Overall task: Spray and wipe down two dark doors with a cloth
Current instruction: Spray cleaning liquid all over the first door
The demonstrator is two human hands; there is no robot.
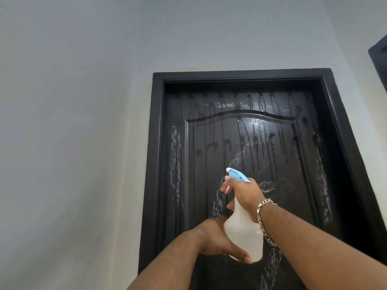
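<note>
A dark panelled door (pixel 211 130) stands straight ahead in its black frame, wet with drips running down its upper half and pale smears lower down. My right hand (pixel 244 194) grips the neck of a translucent spray bottle (pixel 245 233) with a blue head and pink trigger, a finger on the trigger, nozzle pointing up at the door. My left hand (pixel 217 237) cups the bottle's base from the left, thumb under its bottom. A silver chain bracelet hangs on my right wrist. No cloth is in view.
Pale grey wall (pixel 73 122) fills the left and top. The edge of a second dark frame (pixel 380 57) shows at the far right.
</note>
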